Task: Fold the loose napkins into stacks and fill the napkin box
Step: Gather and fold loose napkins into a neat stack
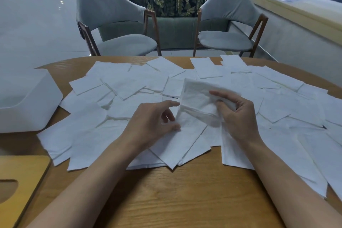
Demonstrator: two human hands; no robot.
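Right hand (235, 114) pinches crumpled white paper napkin (196, 98); left hand (155, 118) relaxed, holding nothing. Risk: thin tissue tears, or folds askew.

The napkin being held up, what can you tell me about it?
The held napkin is white, thin, crinkled paper, seemingly several layers. It is bent and lifted off the heap of loose napkins on the wooden table. The right hand pinches its right side between thumb and fingers. The left hand reaches its left edge, thumb at the lower corner; whether it grips is unclear.
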